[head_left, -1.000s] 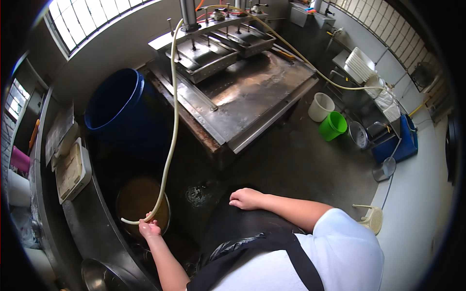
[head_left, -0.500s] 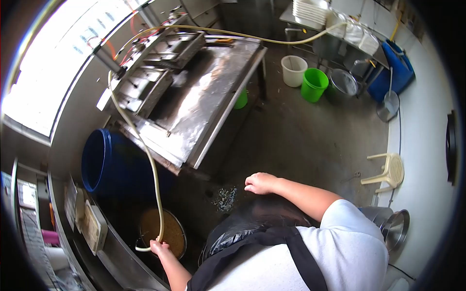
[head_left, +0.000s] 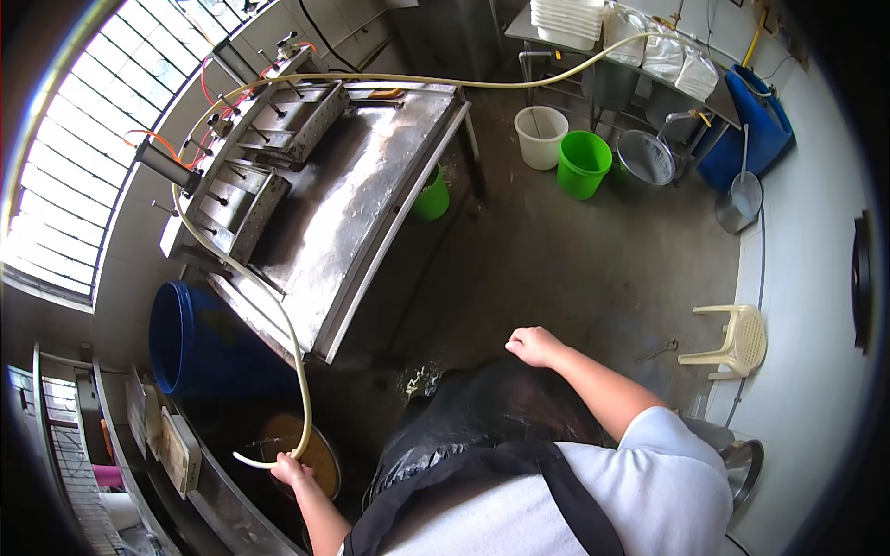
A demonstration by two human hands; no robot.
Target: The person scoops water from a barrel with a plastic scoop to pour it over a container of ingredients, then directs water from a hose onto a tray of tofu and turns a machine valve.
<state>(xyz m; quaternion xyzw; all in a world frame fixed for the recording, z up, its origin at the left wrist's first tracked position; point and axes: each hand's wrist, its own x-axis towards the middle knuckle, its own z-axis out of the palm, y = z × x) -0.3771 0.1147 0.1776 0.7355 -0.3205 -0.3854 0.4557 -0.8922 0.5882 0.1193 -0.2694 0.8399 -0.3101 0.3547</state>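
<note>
My left hand [head_left: 291, 469] is closed round a pale hose [head_left: 298, 347] near its free end, above a round vessel [head_left: 320, 461] with brownish contents at the lower left. From there the hose runs up past the metal press table [head_left: 320, 232] and across to the sinks at the upper right. My right hand [head_left: 532, 345] hangs in front of the black apron [head_left: 501, 408] with its fingers curled; nothing shows in it.
A blue barrel [head_left: 222, 343] stands left of the table. White [head_left: 540, 139] and green [head_left: 584, 165] buckets and a metal pot [head_left: 646, 157] are on the floor near the sinks. A cream plastic stool [head_left: 742, 340] lies by the right wall.
The view has turned rightward, so the press table shows further left and the stool is fully in view. My left hand still holds the hose. My right hand appears further right.
</note>
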